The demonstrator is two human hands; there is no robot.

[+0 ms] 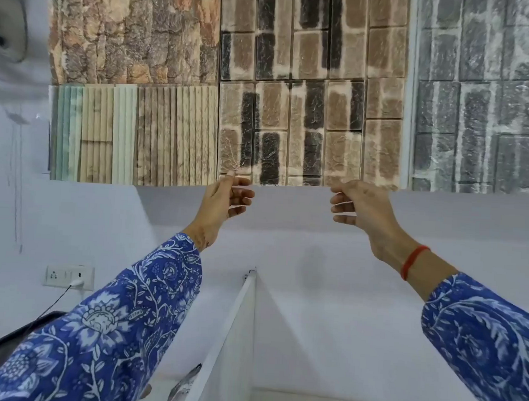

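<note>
**Taking hold of the brick panel's bottom edge**

The brick panel [312,89] fills the 12 o'clock part of my view, mounted flat on the wall, and its lower edge runs just above my fingertips. My left hand [223,204] is raised to the panel's 7 o'clock corner, where thumb and forefinger pinch something thin right at the edge. It may be the sheet itself or a film on it, but I cannot tell which. My right hand [358,208] is up at about 5 o'clock on the panel. Its fingers are curled and its tips are at the edge, though I cannot see whether they grip it. The 2 hands are well apart.

I judge this the gripping step, with nothing lifted or pressed yet. Next, the right hand needs a sure hold that matches the left, so both pull evenly.

A bark panel [134,31] sits at 10 o'clock, a slat panel [135,135] at 9, and a grey panel [483,95] at 2. A socket [68,276] is at 8.
</note>
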